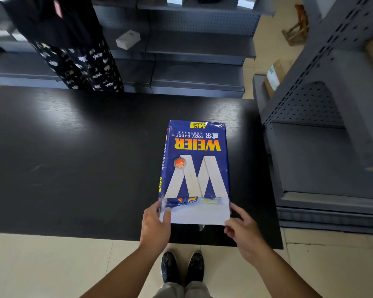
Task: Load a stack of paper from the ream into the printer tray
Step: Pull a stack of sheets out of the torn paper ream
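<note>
A blue ream of copy paper (195, 160) lies flat on the black table (73, 158), its print upside down to me. The wrapper is torn open at the near end, and a white stack of paper (199, 215) sticks out there. My left hand (155, 226) grips the stack's near left corner, thumb on top. My right hand (242, 230) pinches the near right corner. No printer or tray is in view.
Grey metal shelving (192, 50) runs along behind the table, with a small white box (128, 40) on it. More grey shelving (323, 136) stands close on the right. A person in dark patterned trousers (78, 63) stands at the table's far side. My shoes (182, 267) are on the tiled floor.
</note>
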The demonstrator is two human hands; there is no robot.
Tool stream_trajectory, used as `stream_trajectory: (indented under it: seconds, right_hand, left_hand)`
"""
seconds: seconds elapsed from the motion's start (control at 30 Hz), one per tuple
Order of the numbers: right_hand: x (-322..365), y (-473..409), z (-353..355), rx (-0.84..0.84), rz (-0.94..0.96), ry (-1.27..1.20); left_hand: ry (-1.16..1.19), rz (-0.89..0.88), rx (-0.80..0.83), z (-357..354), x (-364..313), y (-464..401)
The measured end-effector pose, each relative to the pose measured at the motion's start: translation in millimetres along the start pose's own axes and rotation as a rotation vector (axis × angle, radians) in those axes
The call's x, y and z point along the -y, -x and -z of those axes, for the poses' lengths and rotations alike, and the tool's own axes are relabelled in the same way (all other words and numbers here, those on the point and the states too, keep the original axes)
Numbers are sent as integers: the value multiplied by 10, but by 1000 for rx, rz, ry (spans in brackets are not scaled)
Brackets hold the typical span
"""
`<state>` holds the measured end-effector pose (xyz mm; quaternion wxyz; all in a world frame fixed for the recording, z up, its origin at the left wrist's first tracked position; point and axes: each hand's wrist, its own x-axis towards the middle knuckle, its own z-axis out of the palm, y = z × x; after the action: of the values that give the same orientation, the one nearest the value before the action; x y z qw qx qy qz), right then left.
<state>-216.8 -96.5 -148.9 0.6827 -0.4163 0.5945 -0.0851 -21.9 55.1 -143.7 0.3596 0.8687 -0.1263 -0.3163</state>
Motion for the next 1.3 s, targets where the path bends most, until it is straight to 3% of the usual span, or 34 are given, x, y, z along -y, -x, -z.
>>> stream_trajectory:
  seconds: [0.2, 0.57, 1.07, 1.3]
  right_hand:
    - [-15, 196, 205, 141, -15, 139]
    - [76, 109, -94, -23, 187, 274]
    - [-501, 605, -219, -22, 233, 200]
    - [-985, 1244, -232, -112, 260, 180]
  left_hand:
    - [35, 105, 22, 100, -52, 11]
    - [2, 9, 180, 70, 27, 261]
    - [4, -74, 37, 121, 309, 677]
    - [-11, -82, 18, 274, 639, 1090]
